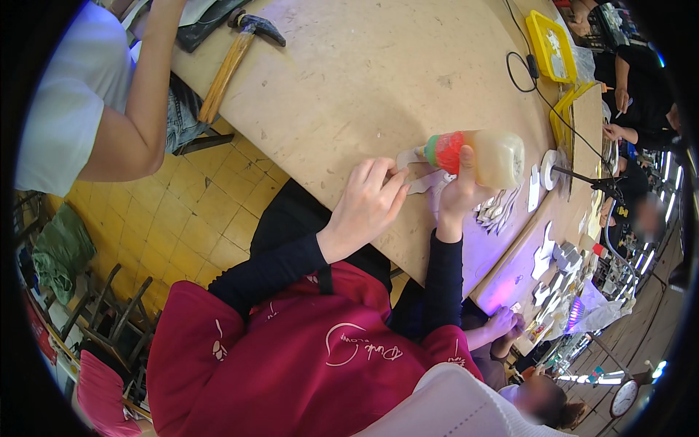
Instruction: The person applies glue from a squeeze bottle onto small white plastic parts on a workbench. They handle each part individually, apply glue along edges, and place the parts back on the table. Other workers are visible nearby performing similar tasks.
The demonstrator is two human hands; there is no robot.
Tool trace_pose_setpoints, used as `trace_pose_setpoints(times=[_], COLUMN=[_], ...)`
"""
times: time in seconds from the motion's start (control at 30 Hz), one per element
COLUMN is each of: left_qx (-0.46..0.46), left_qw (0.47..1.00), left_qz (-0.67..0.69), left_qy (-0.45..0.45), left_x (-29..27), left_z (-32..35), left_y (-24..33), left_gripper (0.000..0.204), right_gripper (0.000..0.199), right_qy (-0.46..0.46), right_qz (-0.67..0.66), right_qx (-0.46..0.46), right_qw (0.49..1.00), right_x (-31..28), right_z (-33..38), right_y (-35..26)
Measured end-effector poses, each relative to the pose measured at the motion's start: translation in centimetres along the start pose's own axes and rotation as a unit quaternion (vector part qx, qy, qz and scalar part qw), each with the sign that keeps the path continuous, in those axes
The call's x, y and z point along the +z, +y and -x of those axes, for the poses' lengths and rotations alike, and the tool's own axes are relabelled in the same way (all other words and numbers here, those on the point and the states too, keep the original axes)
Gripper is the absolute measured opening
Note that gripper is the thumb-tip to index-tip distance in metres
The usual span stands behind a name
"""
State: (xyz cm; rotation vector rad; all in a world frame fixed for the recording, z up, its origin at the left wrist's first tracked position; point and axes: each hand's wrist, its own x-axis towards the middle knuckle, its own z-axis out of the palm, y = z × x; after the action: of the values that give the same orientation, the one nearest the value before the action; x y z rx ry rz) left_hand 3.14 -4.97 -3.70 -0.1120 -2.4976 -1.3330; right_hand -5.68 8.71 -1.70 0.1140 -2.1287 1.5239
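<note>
Head view: your right hand (457, 191) grips a translucent plastic glue bottle with a red collar (480, 155) over the worn wooden table (364, 80); your left hand (366, 205) presses curled fingers on a pale flat cut-out piece (416, 172).

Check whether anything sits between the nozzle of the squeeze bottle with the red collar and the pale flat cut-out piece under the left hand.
Nothing visible does. The right hand holds the translucent squeeze bottle with the red collar, its nozzle reaching the pale flat cut-out piece, which the left hand pins to the beige worktable.
</note>
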Motion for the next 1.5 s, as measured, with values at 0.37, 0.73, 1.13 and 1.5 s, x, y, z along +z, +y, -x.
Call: trace_pose_setpoints(times=[0.37, 0.73, 1.13, 1.5], left_qx=[0.014, 0.035, 0.042, 0.044], left_qw=[0.999, 0.999, 0.998, 0.998], left_qz=[-0.033, -0.025, -0.036, -0.045], left_qy=[-0.012, -0.002, 0.001, 0.001], left_x=[0.2, 0.2, 0.3, 0.3], left_z=[0.1, 0.1, 0.2, 0.4], left_y=[-0.3, -0.2, -0.4, -0.5], left_gripper=[0.023, 0.021, 0.018, 0.019], right_gripper=[0.035, 0.035, 0.026, 0.028], right_qy=[0.078, 0.063, 0.039, -0.017], right_qz=[-0.252, -0.040, 0.038, -0.004], right_qx=[0.219, 0.053, -0.039, -0.010], right_qw=[0.939, 0.996, 0.998, 1.000], right_x=[0.2, -3.5, -1.4, 0.6], right_z=[0.1, -1.4, -0.4, 1.2], right_y=[0.4, 2.1, 1.1, -0.3])
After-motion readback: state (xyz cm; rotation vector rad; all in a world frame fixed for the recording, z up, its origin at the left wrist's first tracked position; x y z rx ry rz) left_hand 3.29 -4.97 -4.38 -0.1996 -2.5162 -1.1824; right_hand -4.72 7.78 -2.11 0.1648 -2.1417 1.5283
